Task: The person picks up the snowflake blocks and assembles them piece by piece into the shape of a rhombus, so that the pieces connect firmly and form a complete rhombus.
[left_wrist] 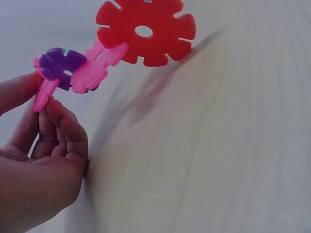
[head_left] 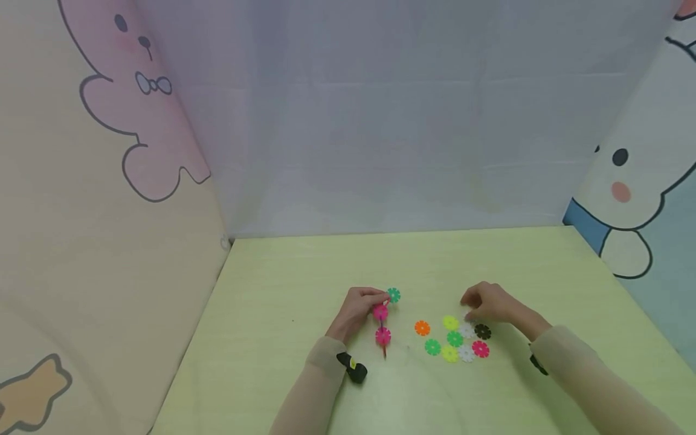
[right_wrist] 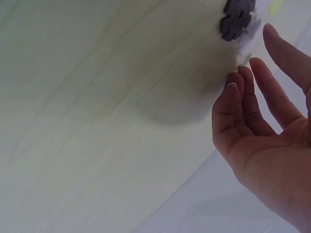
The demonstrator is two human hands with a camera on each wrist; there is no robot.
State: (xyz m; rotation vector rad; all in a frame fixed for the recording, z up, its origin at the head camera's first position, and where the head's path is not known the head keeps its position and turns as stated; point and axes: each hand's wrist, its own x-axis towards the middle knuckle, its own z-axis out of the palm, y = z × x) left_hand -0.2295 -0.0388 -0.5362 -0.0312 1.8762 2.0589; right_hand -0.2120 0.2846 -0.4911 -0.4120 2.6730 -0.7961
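Note:
My left hand [head_left: 360,308] pinches a chain of slotted plastic snowflake discs between thumb and fingers. Along the chain run a green disc [head_left: 394,295], a pink disc [head_left: 383,336], a purple disc [left_wrist: 62,68] and a red disc [left_wrist: 146,31] at the near end, slotted together at angles. The fingers hide part of the chain. My right hand [head_left: 492,303] hovers at the far edge of the loose discs, thumb apart from its bent fingers and nothing between them. By its fingertips are a white disc [right_wrist: 248,39] and a black disc [right_wrist: 237,19].
On the pale wooden table [head_left: 283,272] lie several loose discs, among them an orange disc [head_left: 422,328], a yellow disc [head_left: 449,354], a green disc [head_left: 432,347] and a rose-red disc [head_left: 481,348]. A pale curtain [head_left: 380,151] hangs behind the table.

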